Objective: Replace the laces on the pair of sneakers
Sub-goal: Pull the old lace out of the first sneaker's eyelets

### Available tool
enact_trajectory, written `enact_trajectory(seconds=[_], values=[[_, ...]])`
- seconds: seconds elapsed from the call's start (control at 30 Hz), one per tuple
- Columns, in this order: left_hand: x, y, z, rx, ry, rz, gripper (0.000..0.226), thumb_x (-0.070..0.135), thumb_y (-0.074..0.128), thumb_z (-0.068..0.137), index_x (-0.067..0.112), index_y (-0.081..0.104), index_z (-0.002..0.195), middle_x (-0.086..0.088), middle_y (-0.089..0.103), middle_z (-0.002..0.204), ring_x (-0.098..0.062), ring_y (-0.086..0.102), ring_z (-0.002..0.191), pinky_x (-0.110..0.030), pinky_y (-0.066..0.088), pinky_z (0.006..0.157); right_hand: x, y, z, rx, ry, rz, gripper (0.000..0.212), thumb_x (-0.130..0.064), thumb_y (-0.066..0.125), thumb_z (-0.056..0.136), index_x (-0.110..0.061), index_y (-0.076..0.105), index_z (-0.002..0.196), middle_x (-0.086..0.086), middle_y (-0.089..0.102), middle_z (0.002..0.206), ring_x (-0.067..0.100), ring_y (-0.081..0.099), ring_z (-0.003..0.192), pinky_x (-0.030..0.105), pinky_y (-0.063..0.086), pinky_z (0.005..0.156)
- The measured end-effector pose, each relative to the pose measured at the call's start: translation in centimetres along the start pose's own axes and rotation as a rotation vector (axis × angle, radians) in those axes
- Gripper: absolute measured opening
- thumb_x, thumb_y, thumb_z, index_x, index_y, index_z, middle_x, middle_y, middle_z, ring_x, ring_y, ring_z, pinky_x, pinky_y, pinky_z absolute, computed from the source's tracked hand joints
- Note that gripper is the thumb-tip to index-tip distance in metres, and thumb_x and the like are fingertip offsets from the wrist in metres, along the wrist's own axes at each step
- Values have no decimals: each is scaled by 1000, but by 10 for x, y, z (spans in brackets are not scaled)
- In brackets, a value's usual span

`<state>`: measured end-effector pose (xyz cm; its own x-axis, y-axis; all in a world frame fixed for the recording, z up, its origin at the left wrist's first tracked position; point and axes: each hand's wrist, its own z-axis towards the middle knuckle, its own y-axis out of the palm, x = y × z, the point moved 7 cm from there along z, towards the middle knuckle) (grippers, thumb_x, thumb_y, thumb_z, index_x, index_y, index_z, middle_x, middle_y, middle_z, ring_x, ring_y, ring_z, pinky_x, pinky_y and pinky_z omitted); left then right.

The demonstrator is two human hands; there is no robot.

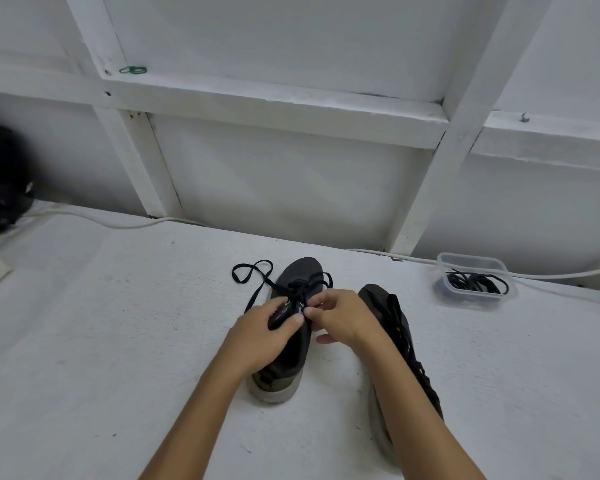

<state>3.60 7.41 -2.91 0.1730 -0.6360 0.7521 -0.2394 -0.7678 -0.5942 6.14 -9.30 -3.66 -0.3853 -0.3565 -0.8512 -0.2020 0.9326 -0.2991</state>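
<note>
A dark grey sneaker [300, 271] stands upright on the white table [101, 341], toe pointing away from me. Its black lace [253, 275] is loosened and loops out over the table to the left of the toe. My left hand [260, 337] grips the shoe's tongue between thumb and fingers. My right hand [340, 317] pinches the lace at the top eyelets, right beside my left thumb. The second sneaker [399, 327] lies tipped on its side to the right, partly hidden by my right forearm.
A clear plastic tub [473, 275] with a bundle of black laces sits at the back right. A white cable [118, 223] runs along the table's far edge below a white framed wall. A black helmet-like object [0, 178] sits at the far left.
</note>
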Motion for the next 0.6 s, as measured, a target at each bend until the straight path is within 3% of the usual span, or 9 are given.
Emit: enact_trajectory(seconds=[0.1, 0.17, 0.27, 0.4, 0.6], values=[[5, -9, 10, 79, 85, 92, 29, 39, 61, 93, 40, 66, 121, 16, 61, 121, -6, 58, 111, -24, 44, 92, -2, 0, 0, 51, -81, -95, 18, -14, 71, 92, -22, 72, 108, 6, 72, 97, 19, 72, 86, 26, 60, 59], [10, -9, 17, 74, 116, 149, 27, 27, 65, 90, 35, 71, 115, 13, 65, 118, -6, 61, 106, -24, 48, 92, -2, 2, -1, 74, -110, -159, 12, -16, 71, 93, -25, 74, 101, 4, 73, 94, 20, 72, 86, 30, 62, 64], [16, -11, 27, 71, 116, 248, 24, 30, 73, 85, 34, 74, 108, 13, 69, 108, -8, 64, 97, -28, 53, 87, -1, 2, 0, 111, -148, -256, 12, -18, 66, 96, -25, 70, 87, -1, 72, 91, 20, 70, 85, 41, 62, 78], [20, -7, 34, 102, 151, 370, 15, 38, 69, 89, 35, 76, 102, 15, 54, 90, -12, 58, 87, -26, 45, 73, -1, 4, -1, 120, -170, -291, 15, -22, 60, 97, -27, 62, 83, -9, 68, 91, 17, 65, 74, 38, 59, 77], [9, 7, 32, 78, 224, 211, 10, 23, 64, 95, 26, 70, 102, 12, 50, 107, -9, 54, 101, -23, 45, 88, 0, 3, -5, 128, -175, -222, 11, -23, 60, 96, -24, 66, 86, -11, 67, 96, 15, 67, 84, 42, 60, 83]])
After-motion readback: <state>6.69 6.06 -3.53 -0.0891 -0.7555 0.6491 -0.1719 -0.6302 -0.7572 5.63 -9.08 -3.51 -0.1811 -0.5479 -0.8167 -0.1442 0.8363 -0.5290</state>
